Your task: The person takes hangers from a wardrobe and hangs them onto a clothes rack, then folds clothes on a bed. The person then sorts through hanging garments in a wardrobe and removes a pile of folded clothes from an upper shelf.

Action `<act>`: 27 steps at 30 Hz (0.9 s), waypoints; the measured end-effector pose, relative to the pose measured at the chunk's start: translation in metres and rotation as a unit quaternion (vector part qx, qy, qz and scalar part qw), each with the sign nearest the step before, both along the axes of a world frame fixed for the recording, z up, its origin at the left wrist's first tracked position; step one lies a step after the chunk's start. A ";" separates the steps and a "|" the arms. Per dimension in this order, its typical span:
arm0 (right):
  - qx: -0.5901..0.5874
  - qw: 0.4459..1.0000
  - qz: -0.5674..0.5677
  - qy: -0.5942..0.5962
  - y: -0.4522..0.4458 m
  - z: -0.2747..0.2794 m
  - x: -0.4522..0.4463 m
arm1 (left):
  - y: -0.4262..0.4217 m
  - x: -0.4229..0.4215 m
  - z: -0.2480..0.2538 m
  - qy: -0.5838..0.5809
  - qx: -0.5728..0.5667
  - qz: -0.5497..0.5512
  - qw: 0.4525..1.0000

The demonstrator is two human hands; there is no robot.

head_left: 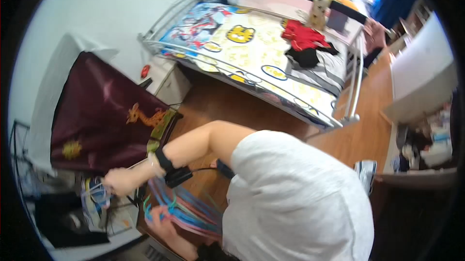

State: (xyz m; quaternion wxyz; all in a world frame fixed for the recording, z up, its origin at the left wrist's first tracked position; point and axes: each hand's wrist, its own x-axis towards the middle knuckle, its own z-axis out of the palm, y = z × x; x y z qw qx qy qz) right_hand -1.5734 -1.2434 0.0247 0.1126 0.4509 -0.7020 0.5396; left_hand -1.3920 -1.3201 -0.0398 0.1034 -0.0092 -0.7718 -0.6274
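Note:
My left hand (pixel 164 227), low in the head view, is closed around a bunch of plastic clothes hangers (pixel 193 215) in blue, pink and green, blurred by motion. Their curved hooks stick up near my fingers. Farther up and left, my right hand (pixel 121 181) is closed beside a cluster of pale blue and white thin items (pixel 97 194); what its fingers grip is too blurred to make out. A black strap with a dark device (pixel 178 177) is on my right wrist, and a cable runs from it.
A maroon fabric cover with a giraffe (pixel 109 113) stands beyond my right arm. Dark clothing (pixel 68 220) lies at lower left near a black metal frame (pixel 17 149). Behind are a white cabinet (pixel 172 86), a railed bed (pixel 252 43) and an open storage unit (pixel 421 140) at right.

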 end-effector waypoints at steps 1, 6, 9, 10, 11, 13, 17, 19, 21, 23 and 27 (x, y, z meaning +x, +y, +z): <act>0.035 0.999 -0.020 -0.023 0.013 -0.006 -0.007 | -0.016 -0.001 0.007 0.037 -0.016 0.006 0.999; 0.080 0.979 -0.042 -0.182 -0.060 -0.054 -0.080 | -0.129 -0.013 0.035 -0.035 0.142 0.127 0.981; 0.044 0.985 0.012 -0.168 -0.123 -0.088 -0.117 | -0.163 -0.041 0.065 -0.071 0.135 0.253 0.955; 0.015 0.986 0.042 -0.164 -0.137 -0.085 -0.119 | -0.195 -0.047 0.047 0.055 -0.328 0.155 0.930; 0.005 0.979 0.089 -0.182 -0.156 -0.079 -0.122 | -0.224 -0.058 0.037 0.036 0.015 0.167 0.985; 0.044 0.926 0.200 -0.319 -0.178 -0.063 -0.125 | -0.248 -0.075 0.044 -0.011 0.126 0.244 0.961; 0.066 0.871 0.301 -0.382 -0.247 -0.049 -0.110 | -0.275 -0.107 0.078 0.056 0.054 0.313 0.947; 0.061 0.881 0.334 -0.330 -0.293 -0.057 -0.094 | -0.293 -0.110 0.082 0.087 0.056 0.328 0.939; 0.094 0.882 0.353 -0.297 -0.332 -0.053 -0.083 | -0.314 -0.120 0.081 0.102 0.075 0.358 0.925; 0.084 0.929 0.338 -0.123 -0.374 -0.061 -0.066 | -0.353 -0.112 0.063 0.111 0.102 0.346 0.926; 0.143 0.901 0.399 -0.092 -0.442 -0.050 -0.031 | -0.427 -0.093 0.059 0.116 0.121 0.344 0.924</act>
